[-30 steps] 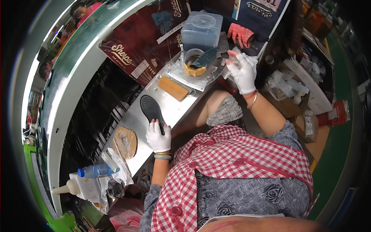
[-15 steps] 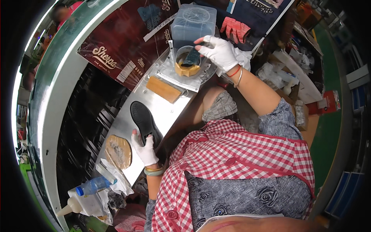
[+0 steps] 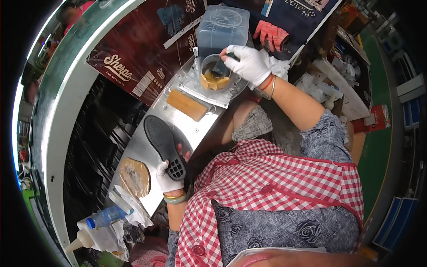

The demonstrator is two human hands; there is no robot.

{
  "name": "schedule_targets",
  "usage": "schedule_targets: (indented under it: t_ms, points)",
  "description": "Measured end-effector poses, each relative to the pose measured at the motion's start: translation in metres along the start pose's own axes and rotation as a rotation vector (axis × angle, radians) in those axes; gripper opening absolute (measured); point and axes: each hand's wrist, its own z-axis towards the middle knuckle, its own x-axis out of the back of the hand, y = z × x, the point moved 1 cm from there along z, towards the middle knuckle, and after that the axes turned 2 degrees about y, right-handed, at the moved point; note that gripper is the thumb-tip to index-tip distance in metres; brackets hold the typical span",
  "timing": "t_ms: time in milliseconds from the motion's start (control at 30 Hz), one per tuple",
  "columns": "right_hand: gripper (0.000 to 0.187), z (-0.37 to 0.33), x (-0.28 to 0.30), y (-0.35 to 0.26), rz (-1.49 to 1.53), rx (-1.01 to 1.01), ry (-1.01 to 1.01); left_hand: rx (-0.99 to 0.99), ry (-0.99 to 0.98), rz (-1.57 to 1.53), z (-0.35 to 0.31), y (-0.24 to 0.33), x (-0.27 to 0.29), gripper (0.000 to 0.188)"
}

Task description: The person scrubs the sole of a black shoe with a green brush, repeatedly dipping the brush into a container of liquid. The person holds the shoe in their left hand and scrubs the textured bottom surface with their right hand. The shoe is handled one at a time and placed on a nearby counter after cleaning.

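Observation:
My left hand (image 3: 168, 177), in a white glove with bare fingertips, grips a black shoe sole (image 3: 161, 137) by its heel end, tilted above the metal bench top. The heel's grid of hollows faces up, and some fingertips show past the sole's far side. My right hand (image 3: 250, 66), gloved likewise, is closed around the upper part of what looks like a dark flat brush (image 3: 219, 68). The brush's lower end is inside a round tub (image 3: 215, 82) with tan tape on its rim and brownish contents.
A tan rectangular block (image 3: 187, 105) and a wrapped rounded pad (image 3: 135, 177) lie on the bench (image 3: 192, 131). Behind the tub stand a translucent plastic container (image 3: 222, 33) and a pink glove (image 3: 271, 34). A blue-capped bottle (image 3: 106, 215) lies near left, beside dark soles (image 3: 104, 133).
My left hand has picked up the sole and turned it, so the heel's hollows show. My right hand has lowered slightly toward the tub, with the brush more upright.

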Motion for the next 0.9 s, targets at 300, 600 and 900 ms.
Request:
schedule_targets:
  t_ms: [300, 600, 900]
  points:
    - [0.018, 0.001, 0.013, -0.004, 0.342, -0.302, -0.097, -0.006, -0.251, 0.013, 0.003, 0.019, -0.067, 0.052]
    - [0.018, -0.011, 0.012, 0.008, 0.377, -0.428, -0.135, 0.066, -0.215, 0.062, 0.011, -0.012, -0.029, 0.048]
    - [0.02, -0.011, 0.006, 0.012, 0.325, -0.406, -0.104, 0.002, -0.108, 0.095, 0.01, -0.019, -0.035, 0.063]
